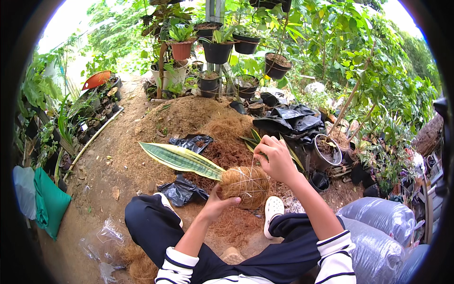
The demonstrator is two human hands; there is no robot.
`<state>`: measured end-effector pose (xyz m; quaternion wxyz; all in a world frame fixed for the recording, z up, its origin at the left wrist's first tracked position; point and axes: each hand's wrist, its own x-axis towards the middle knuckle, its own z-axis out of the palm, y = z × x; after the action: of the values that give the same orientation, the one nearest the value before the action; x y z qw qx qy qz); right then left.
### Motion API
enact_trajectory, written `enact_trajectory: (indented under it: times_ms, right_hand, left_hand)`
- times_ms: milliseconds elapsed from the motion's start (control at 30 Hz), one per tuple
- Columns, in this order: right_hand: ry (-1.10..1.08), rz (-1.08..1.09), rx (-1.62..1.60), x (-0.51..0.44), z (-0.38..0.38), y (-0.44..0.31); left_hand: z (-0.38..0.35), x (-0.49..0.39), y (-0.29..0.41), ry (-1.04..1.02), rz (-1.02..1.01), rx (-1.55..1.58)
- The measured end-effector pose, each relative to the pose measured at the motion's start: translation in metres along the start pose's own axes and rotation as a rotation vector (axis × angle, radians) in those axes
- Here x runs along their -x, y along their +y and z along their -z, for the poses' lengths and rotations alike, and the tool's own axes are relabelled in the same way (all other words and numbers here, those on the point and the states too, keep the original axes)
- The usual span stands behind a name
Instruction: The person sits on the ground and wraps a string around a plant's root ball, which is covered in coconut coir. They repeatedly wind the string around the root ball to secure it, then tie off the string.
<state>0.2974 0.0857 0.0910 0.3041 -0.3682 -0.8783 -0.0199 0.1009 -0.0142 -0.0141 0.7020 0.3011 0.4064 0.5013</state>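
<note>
A ball of brown coconut fibre [260,191] wrapped in white string lies on its side above the ground between my knees. From its left end sticks a variegated snake plant leaf [181,160], green with pale yellow edges. My left hand [219,205] supports the ball from below and on its left, thumb along the near side. Over the ball, my right hand [275,154] pinches the white string [253,161] between its fingertips, and the string runs taut down to the fibre. Part of another snake plant [252,140] shows behind my right hand.
Loose brown coir [227,151] lies on black plastic sheets [182,191] before me. Full clear plastic sacks [370,245] stand at right, a green sack [51,202] at left. A tilted pot [327,152] and black plastic [292,120] lie beyond. Hanging pots [218,52] line the back.
</note>
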Motion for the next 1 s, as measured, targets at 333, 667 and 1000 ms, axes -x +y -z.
enact_trajectory:
  times_ms: [333, 667, 1000]
  right_hand:
    - [-0.191, -1.024, -1.491, 0.059, -0.104, 0.011]
    - [0.010, -0.966, -1.247, 0.112, -0.148, -0.085]
    - [0.060, -0.270, -0.254, 0.097, -0.045, -0.095]
  left_hand:
    - [0.011, -0.002, -0.005, -0.210, -0.105, 0.230]
    - [0.007, -0.018, -0.007, 0.141, -0.288, 0.393]
    - [0.017, -0.026, -0.007, 0.193, -0.380, 0.304]
